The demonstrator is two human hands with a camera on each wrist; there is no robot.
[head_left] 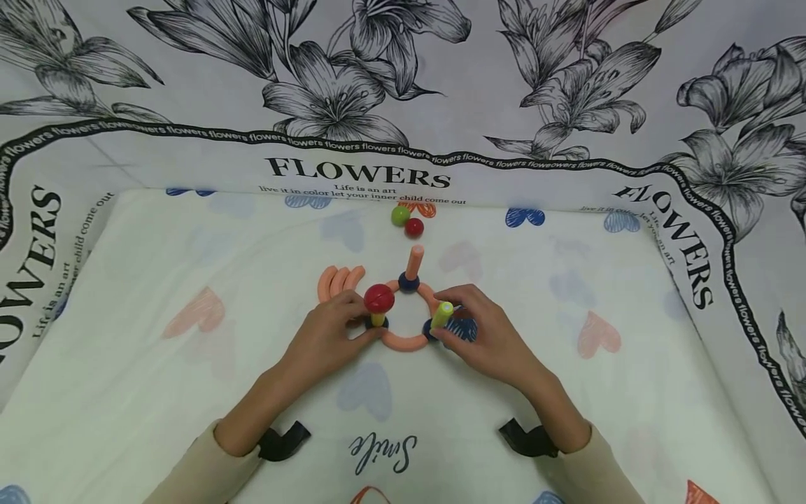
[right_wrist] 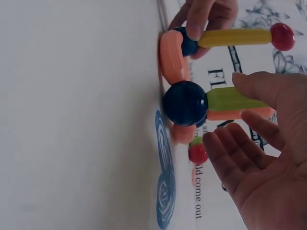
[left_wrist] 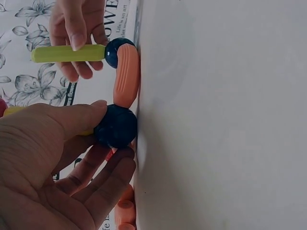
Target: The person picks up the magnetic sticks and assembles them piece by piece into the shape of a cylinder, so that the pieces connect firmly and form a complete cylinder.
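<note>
A ring of curved orange rods [head_left: 405, 343] joined by dark blue balls lies on the cloth. My left hand [head_left: 324, 332] grips one blue ball [left_wrist: 116, 127] between thumb and fingers. From that ball rises a yellow rod [right_wrist: 235, 37] topped by a red ball [head_left: 379, 298]. On the ring's right side, my right hand [head_left: 491, 339] pinches an upright light green rod [head_left: 443, 315], thumb on one side and index finger on the other. Its foot meets another blue ball [right_wrist: 185, 103]. At the far side, an orange straight rod [head_left: 414, 262] stands on a third blue ball [head_left: 408, 282].
Several loose curved orange rods [head_left: 340, 280] lie beyond my left hand. A green ball [head_left: 400, 215] and a loose red ball [head_left: 413, 227] rest behind the ring. The white cloth [head_left: 252, 245] carries printed hearts, with a flower-print border around it.
</note>
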